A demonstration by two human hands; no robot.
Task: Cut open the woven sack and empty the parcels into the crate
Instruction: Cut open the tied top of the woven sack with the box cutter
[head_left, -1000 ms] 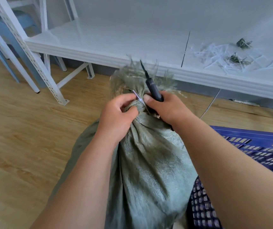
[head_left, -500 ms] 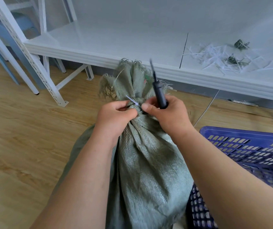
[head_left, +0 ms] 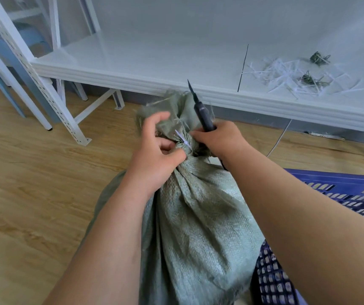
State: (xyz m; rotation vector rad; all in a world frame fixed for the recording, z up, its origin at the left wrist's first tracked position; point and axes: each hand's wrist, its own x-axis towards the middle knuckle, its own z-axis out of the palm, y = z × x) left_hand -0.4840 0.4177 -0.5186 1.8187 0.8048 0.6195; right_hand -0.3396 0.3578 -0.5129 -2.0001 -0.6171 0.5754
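White shelving (head_left: 176, 62) over wooden floor (head_left: 33, 194)

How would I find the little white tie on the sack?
Start at the big green woven sack standing on the wooden floor. Follow it up to its bunched neck between the left hand and right hand. The zip tie is the only thin white strip there.

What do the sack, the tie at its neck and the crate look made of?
Sack: grey-green woven plastic strips, matte; the weave grid shows and the mouth frays into fibres. Tie: looks like a white plastic cable tie, thin, flat and smooth, cinched round the neck. Crate: blue moulded plastic, slightly glossy, with slotted, lattice walls.
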